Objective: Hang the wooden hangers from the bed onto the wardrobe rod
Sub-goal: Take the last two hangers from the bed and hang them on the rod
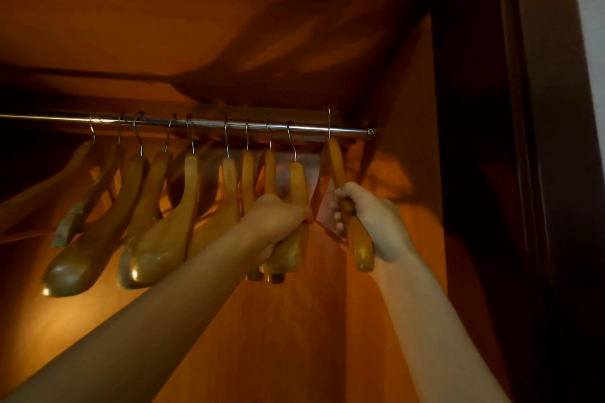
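A chrome wardrobe rod [209,123] runs across the wardrobe under a wooden shelf. Several wooden hangers [170,216] with metal hooks hang from it in a row. My left hand [275,216] is closed around the lower arm of a hanger [296,186] near the right end of the row. My right hand [370,222] grips the arm of the rightmost hanger [334,157], whose hook sits over the rod close to the rod's right bracket. Both forearms reach up from below.
The wardrobe's orange side wall [415,141] stands just right of the last hanger. A wooden shelf [196,16] lies above the rod with something white on top. A dark door frame [484,141] borders the right side.
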